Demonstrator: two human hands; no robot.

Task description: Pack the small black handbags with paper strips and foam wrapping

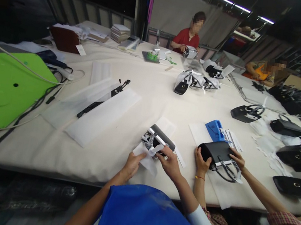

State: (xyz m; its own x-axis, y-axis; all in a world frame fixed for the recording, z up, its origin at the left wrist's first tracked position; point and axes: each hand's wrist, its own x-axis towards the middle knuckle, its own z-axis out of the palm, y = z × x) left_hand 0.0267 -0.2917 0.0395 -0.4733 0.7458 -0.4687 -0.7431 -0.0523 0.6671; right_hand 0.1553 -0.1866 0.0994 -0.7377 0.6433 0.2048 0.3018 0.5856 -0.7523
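Just beyond the fingertips lies the small black bag (160,136). The left hand (131,166) pinches the white wrapping sheet (149,163) under it, and the right hand (170,165) curls closed on the bag's near edge, right of the sheet.

both hands (153,163) wrap a small handbag (159,139).

large worktable (130,97) draped in white cloth; grey fabric partition (179,13) behind; metal railing (84,9) at left; fluorescent strip lights (230,3) overhead; deep shadow beneath.
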